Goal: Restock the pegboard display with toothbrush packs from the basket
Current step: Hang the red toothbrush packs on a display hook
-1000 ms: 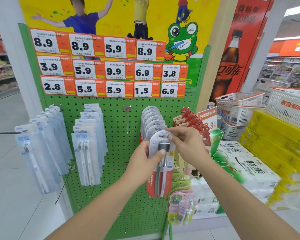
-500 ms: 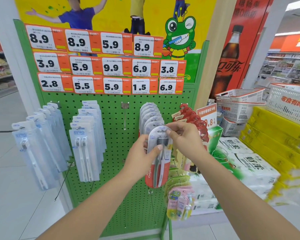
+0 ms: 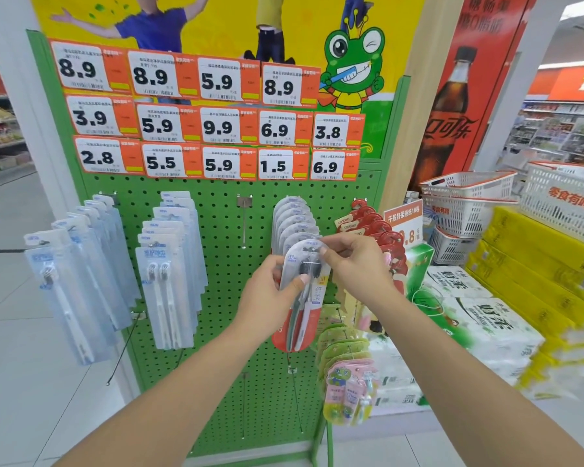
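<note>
A red and clear toothbrush pack [image 3: 300, 308] hangs at the front of a row of like packs [image 3: 292, 219] on the green pegboard [image 3: 223, 281]. My left hand [image 3: 267, 294] grips its left side, thumb across the front. My right hand [image 3: 354, 264] pinches the pack's top edge near the hook. The basket the packs come from is out of sight.
Blue-white packs hang at the left [image 3: 71, 284] and centre-left [image 3: 169, 264]. A bare hook [image 3: 244, 224] sticks out mid-board. Red packs [image 3: 378, 230] and pink children's packs [image 3: 349, 389] hang at the right. White baskets [image 3: 466, 203], tissue bales [image 3: 479, 318] and yellow cartons [image 3: 547, 274] stand further right.
Both hands stay on the same pack at the hook. The view has tilted down slightly, so the board sits higher in frame; the pack looks a little closer to the row behind it.
</note>
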